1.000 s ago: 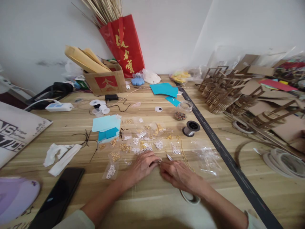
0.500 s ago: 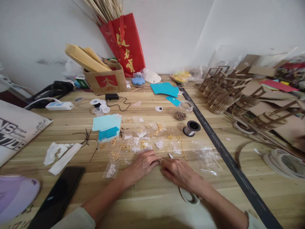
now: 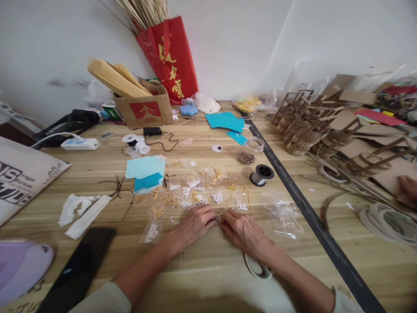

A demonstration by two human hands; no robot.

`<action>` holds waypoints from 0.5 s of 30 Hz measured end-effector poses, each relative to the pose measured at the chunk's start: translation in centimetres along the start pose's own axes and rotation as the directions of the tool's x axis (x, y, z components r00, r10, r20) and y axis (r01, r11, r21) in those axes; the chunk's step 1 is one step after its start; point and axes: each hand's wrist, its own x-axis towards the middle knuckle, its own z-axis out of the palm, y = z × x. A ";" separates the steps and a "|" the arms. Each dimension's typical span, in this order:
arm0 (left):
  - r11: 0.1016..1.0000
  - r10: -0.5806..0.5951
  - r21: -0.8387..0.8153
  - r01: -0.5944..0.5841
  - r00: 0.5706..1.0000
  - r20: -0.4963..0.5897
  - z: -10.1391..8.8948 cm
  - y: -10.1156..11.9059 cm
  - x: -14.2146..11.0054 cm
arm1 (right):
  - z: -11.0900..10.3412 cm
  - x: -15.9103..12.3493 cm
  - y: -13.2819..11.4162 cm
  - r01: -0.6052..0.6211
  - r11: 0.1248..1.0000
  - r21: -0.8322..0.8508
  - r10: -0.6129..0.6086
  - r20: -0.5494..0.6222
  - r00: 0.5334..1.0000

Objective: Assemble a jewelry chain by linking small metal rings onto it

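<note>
Side by side at the near middle of the table, my left hand (image 3: 194, 225) and my right hand (image 3: 243, 228) are closed with their fingertips pinched. Between them is a small thin wire piece (image 3: 219, 218), which both hold; its exact shape is too fine to make out. Under my right wrist lies a pair of scissors, with a pale handle loop (image 3: 257, 267) showing and the blades hidden. Just beyond my fingers are small bags of silver beads (image 3: 217, 197) and gold findings (image 3: 170, 200). A gold chain (image 3: 250, 204) runs beside my right hand.
A wire spool (image 3: 262, 175) and a jar of beads (image 3: 248, 157) stand beyond my right hand. Clear plastic bags (image 3: 285, 217) lie right of it. At left are a phone (image 3: 78, 267) and blue cards (image 3: 145, 167). Another person's hand (image 3: 408, 187) shows at the right edge, near woven baskets (image 3: 299, 139).
My right hand has shifted slightly up and its fingers now cover the scissor tip that showed before. Another person's hand has come further into view at the right edge.
</note>
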 end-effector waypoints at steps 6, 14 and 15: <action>0.999 0.004 0.032 -0.004 1.000 0.008 -0.3 0.3 0.1 | -0.2 0.1 -0.2 -0.029 0.999 -0.022 0.030 0.020 0.999; 0.999 0.031 0.030 -0.030 0.999 -0.036 0.3 -0.2 0.0 | -0.6 0.1 -1.0 -0.004 0.999 -0.035 0.005 0.036 0.999; 0.999 0.028 0.028 -0.027 0.999 -0.040 0.3 -0.2 0.0 | -0.6 0.1 -1.1 0.002 0.999 -0.034 0.000 0.039 0.999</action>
